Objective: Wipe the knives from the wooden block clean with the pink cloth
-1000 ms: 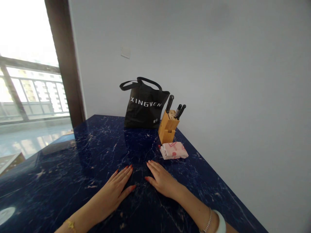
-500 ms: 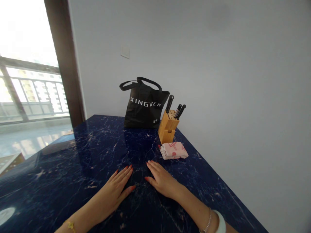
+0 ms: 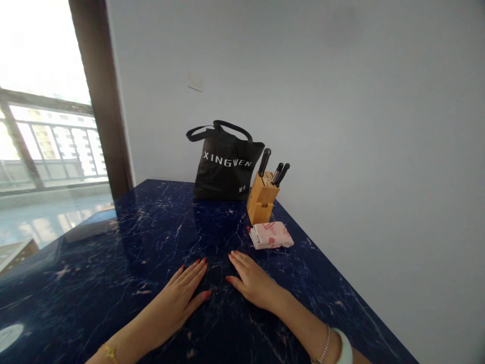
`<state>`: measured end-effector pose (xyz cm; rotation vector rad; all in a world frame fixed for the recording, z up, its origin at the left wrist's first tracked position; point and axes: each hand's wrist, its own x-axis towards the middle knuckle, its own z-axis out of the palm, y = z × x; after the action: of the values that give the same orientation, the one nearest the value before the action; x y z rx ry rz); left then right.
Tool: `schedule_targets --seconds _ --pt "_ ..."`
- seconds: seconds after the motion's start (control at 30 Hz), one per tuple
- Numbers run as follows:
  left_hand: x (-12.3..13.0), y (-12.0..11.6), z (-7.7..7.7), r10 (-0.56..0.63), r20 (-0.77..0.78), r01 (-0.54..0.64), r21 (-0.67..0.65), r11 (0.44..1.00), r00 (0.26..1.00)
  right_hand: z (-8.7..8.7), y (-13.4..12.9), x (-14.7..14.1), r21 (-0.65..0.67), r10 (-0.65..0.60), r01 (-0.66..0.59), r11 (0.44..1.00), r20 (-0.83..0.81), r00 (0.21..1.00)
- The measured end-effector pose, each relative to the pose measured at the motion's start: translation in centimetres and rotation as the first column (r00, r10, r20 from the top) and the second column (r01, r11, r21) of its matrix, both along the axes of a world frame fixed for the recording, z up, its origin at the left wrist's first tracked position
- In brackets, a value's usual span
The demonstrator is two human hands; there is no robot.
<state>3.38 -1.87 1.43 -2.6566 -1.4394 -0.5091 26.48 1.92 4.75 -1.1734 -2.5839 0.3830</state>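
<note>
My left hand (image 3: 185, 290) lies flat on the dark blue marbled tabletop (image 3: 151, 242), fingers stretched forward and thumb apart. Across a small gap, my right hand (image 3: 250, 280) also rests palm down with its fingers out, holding nothing. Just beyond the right hand is a folded pink and white cloth (image 3: 272, 235) with a red pattern. Behind that cloth stands a wooden knife block (image 3: 262, 199) with black-handled knives (image 3: 279, 173) in it. A black tote bag (image 3: 223, 174) with white lettering stands upright farther back, its handles raised.
A pale wall (image 3: 341, 126) runs behind the table and along its right edge, with a wall plate (image 3: 195, 80) on it. A dark door frame (image 3: 100, 91) and a bright balcony with a railing are at the left. A white round patch (image 3: 10, 336) shows at lower left.
</note>
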Motion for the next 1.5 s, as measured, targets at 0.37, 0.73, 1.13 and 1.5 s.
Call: schedule_targets --seconds 0.37,0.73,1.13,1.5 --pt "-0.09 0.11 -0.42 -0.003 0.025 0.003 -0.012 1.0 1.0 -0.01 -0.03 0.01 -0.005 -0.002 0.002 1.0 -0.001 1.0" --pt "-0.12 0.18 -0.43 0.001 -0.021 -0.001 -0.004 1.0 1.0 0.06 -0.09 0.01 -0.006 0.001 -0.001 1.0 -0.008 1.0" --pt "-0.05 0.07 -0.32 -0.007 0.032 0.007 0.007 1.0 0.999 0.11 -0.1 0.02 -0.01 0.0 0.0 1.0 -0.003 1.0" --pt "-0.02 0.01 -0.15 -0.002 0.023 0.002 -0.013 1.0 1.0 -0.05 -0.04 0.02 0.007 0.002 -0.002 1.0 0.0 1.0"
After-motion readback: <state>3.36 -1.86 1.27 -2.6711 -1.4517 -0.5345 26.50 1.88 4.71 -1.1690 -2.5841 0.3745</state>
